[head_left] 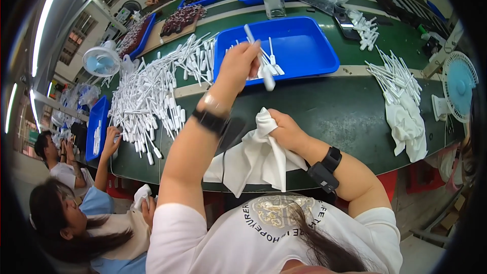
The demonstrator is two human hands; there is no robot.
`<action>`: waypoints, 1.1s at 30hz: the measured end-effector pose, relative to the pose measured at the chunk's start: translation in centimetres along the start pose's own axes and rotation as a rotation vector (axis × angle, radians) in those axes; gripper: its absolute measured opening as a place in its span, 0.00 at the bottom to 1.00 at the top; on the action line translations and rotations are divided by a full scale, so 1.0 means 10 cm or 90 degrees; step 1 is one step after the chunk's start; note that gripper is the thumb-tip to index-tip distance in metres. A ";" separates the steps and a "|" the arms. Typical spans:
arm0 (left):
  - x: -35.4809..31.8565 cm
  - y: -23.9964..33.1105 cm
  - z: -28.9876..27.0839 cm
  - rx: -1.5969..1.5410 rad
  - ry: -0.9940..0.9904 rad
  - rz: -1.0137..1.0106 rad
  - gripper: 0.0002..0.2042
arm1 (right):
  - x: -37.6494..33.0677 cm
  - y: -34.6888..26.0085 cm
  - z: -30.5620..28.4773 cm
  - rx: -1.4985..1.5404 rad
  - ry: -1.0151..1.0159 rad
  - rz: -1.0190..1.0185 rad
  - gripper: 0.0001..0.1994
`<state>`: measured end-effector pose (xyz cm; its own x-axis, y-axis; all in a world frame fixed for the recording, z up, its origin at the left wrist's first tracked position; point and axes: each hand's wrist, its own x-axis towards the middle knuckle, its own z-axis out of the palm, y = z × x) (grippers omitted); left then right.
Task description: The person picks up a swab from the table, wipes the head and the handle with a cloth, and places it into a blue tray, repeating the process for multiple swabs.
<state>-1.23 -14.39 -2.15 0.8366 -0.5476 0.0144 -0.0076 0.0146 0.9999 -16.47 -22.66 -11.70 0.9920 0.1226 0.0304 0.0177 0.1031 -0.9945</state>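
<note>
My left hand (237, 66) is raised over the left part of a blue tray (304, 45). Its fingers close on a white plastic stick with a wider end (268, 77), slightly blurred. Several similar white sticks (274, 61) lie in the tray just beyond it. Closer to my body, my right hand (288, 131) grips a white cloth (261, 155), bunched up at the top, its lower folds hanging over the table's near edge.
A large heap of white sticks (144, 96) covers the table on the left. More sticks (395, 78) lie on a white cloth (407, 124) at right, near a blue fan (459, 86). A clear bottle (274, 1) stands behind the tray. A co-worker (76, 218) sits left, reaching toward the heap.
</note>
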 end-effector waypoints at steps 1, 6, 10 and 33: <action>0.21 0.02 0.03 0.053 0.012 0.032 0.14 | -0.01 0.02 0.01 -0.045 -0.006 -0.009 0.07; 0.96 -0.43 0.10 0.380 0.040 -0.046 0.21 | -0.02 -0.05 0.12 -0.232 -0.067 -0.070 0.07; 0.94 -0.57 0.29 0.349 0.014 -0.149 0.17 | -0.07 -0.01 0.06 -0.182 -0.033 -0.014 0.07; 0.32 -0.50 -2.02 1.052 -0.004 0.054 0.08 | -0.02 -0.03 0.06 -0.109 -0.034 -0.002 0.09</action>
<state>12.57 0.65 -7.28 0.8011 -0.5954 0.0614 -0.5910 -0.8031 -0.0762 -16.74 -22.16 -11.35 0.9840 0.1749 0.0340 0.0460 -0.0651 -0.9968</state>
